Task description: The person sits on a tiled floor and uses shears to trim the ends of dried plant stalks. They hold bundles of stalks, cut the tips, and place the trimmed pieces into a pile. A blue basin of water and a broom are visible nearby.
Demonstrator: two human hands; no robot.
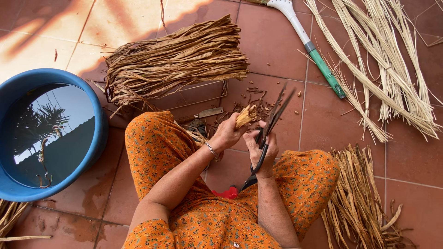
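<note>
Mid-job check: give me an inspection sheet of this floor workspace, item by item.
Surface: red tiled floor, part sunlit at top left.
Job's things: left hand holds a short tan bundle; right hand grips black scissors, blades open beside the bundle.
Clutter: brown cut scraps, a knife, a white-and-green handle.
Stock: big dried-leaf bundle ahead, pale reeds at top right, dried strips by the right knee.
Grippers: both hands closed on their things.
Cables: nothing seen.
Surroundings: blue basin of water at left, a few strips floating in it.
</note>
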